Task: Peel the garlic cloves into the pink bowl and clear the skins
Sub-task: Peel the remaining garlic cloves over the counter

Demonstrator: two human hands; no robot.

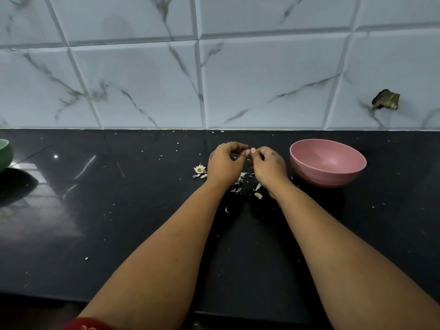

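- Your left hand point(223, 163) and right hand point(269, 164) meet fingertip to fingertip above the counter point(119, 222), each grip curled and pinching a small pale clove point(250, 151) between them.
- The pink bowl point(327, 162) stands just right of your right hand.
- Skins point(238, 183) lie scattered under your wrists; a garlic root point(199, 169) lies left of your left hand.

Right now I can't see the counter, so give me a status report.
Left hand and right hand pinching a small garlic clove. Round pink bowl upright beside right hand. Papery skins litter black counter.
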